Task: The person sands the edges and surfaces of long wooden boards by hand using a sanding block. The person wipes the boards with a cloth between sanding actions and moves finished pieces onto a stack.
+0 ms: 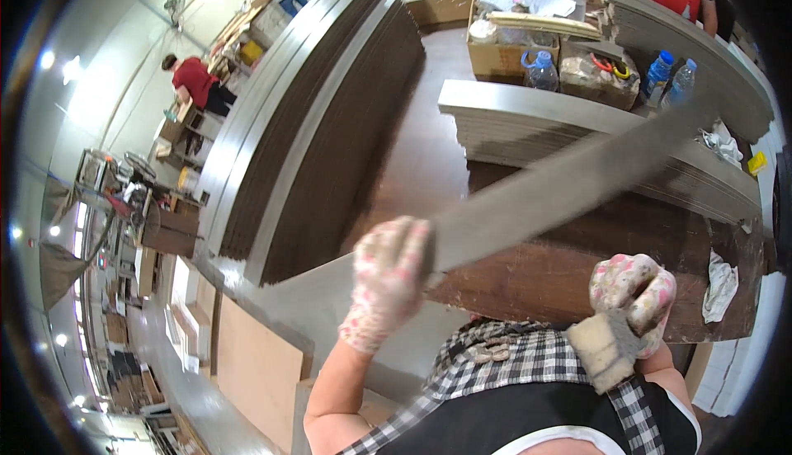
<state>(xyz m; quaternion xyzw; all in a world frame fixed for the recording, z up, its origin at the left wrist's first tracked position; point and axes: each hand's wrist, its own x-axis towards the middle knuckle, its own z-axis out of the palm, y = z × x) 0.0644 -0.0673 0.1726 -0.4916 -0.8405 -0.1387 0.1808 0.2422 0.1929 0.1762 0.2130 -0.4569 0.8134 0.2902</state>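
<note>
My left hand (pixel 384 286), in a white glove with pink spots, is wrapped round a long flat grey strip (pixel 553 183). The strip slants up to the right above the brown tabletop (pixel 528 278), blurred toward its far end. My right hand (pixel 629 290), gloved the same way, is closed by the table's front edge. From its fist a beige and grey fuzzy pad (pixel 600 354) hangs down in front of my checked apron (pixel 511 360). The right hand is apart from the strip. Behind the strip lies a stack of similar grey strips (pixel 536 129).
Tall stacks of long strips (pixel 330 117) stand on the left; another stack (pixel 685 51) is at the back right. Beyond are a cardboard box (pixel 499 59), bottles (pixel 657 75) and orange-handled scissors (pixel 609 66). A crumpled white cloth (pixel 720 288) lies at right. Other people work farther off.
</note>
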